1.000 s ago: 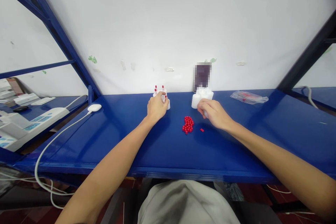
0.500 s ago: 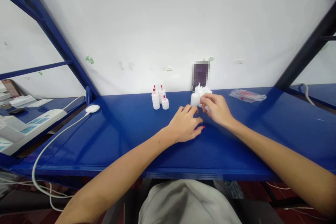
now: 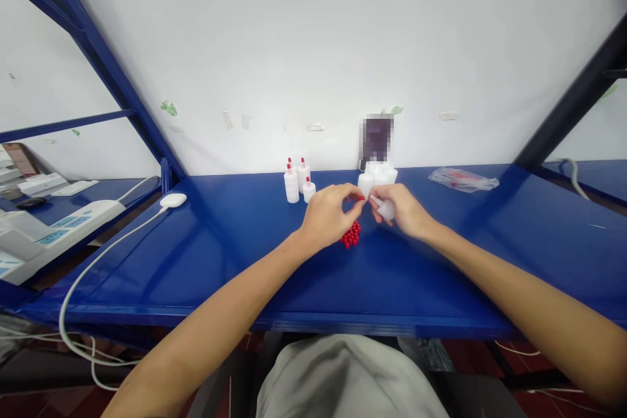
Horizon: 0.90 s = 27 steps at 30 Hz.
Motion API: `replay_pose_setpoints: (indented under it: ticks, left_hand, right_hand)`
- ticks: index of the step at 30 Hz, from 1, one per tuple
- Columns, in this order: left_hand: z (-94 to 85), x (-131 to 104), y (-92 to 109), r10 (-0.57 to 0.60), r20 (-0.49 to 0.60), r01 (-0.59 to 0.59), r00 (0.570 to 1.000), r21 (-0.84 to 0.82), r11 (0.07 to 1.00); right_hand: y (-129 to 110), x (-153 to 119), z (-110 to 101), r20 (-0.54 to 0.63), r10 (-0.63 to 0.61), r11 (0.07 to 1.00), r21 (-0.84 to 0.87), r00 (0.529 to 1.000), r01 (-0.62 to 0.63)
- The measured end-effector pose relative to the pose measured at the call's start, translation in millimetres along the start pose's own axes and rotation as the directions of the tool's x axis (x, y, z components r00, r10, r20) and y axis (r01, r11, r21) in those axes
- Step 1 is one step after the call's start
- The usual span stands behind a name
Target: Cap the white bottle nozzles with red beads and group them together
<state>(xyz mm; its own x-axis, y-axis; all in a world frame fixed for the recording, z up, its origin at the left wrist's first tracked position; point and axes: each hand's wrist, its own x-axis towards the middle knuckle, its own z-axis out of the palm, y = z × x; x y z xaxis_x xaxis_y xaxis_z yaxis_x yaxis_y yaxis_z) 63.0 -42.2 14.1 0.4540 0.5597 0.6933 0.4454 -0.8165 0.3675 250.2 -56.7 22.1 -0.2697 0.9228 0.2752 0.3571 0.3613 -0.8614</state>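
Note:
Between the thumb and fingers of my left hand (image 3: 329, 214) is a small red cap (image 3: 361, 198), pinched at the fingertips. My right hand (image 3: 404, 209) is closed on a white nozzle top (image 3: 386, 209), its narrow tip pointing left towards the red cap; a small gap separates the two. Under my left hand lies a pile of red caps (image 3: 351, 236), partly hidden by the hand. Just behind both hands stand several white bottles (image 3: 377, 175) in a cluster. Farther left, several white squeeze bottles (image 3: 292, 185) stand upright with red tips on their nozzles.
A dark, pixelated upright object (image 3: 376, 138) leans on the wall behind the cluster. To the right lies a clear plastic bag (image 3: 463, 179) with red bits inside. A white charger (image 3: 173, 200) with a cable and a power strip (image 3: 81, 222) are at the left of the blue table (image 3: 220, 261).
My left hand has risen from the table with a red cap, uncovering the pile. My right hand has drawn back from the bottle cluster with a white nozzle top.

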Motion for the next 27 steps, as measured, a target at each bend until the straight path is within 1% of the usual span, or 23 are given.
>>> replay_pose_setpoints:
  ticks: [1,3,5,9,12,14,18,21,24,27]
  left_hand:
    - [-1.2,0.3,-2.3,-0.018,-0.011,0.018,1.0,-0.032,0.999]
    - [-1.8,-0.1,-5.3,-0.021,0.0,0.021,1.0,-0.086,0.996]
    - [-0.7,-1.2,-6.4,0.003,0.016,-0.001,1.0,-0.118,0.993]
    - [1.3,-2.8,-6.2,0.086,0.036,-0.08,0.996,-0.138,0.987]
    - [0.5,-2.7,-5.5,0.112,0.053,-0.102,0.992,-0.166,0.981]
    - [-0.4,-2.3,-4.8,0.106,0.053,-0.093,0.993,-0.201,0.975]
    - [-1.4,-2.4,-3.2,0.106,0.078,-0.083,0.991,-0.253,0.964]
    - [-0.4,-3.6,-2.4,0.079,0.105,-0.047,0.991,-0.279,0.959]
    - [1.9,-5.3,-2.3,0.018,0.174,0.044,0.985,-0.349,0.936]
    - [3.8,-6.5,-1.9,-0.016,0.243,0.122,0.97,-0.429,0.895]
  right_hand:
    - [-0.1,-0.8,1.5,0.039,-0.015,1.0,-0.002,0.999,0.015]
    - [-0.9,-2.5,4.2,0.069,-0.066,0.997,-0.046,0.995,0.069]
    - [-2.3,-3.8,6.0,0.074,-0.105,0.989,-0.101,0.992,0.112]
    - [-3.5,-4.5,5.7,0.088,-0.123,0.978,-0.162,0.989,0.136]
    - [-3.2,-4.2,4.0,0.091,-0.153,0.964,-0.203,0.984,0.169]
    - [-3.4,-4.4,3.0,0.096,-0.147,0.96,-0.228,0.984,0.165]
    - [-5.0,-5.4,2.8,0.127,-0.084,0.963,-0.244,0.988,0.114]
    - [-6.2,-5.7,5.1,0.127,-0.086,0.967,-0.227,0.988,0.113]
    - [-6.6,-5.7,8.1,0.115,-0.129,0.97,-0.194,0.985,0.15]
    - [-8.1,-6.1,10.0,0.102,-0.161,0.972,-0.156,0.982,0.176]
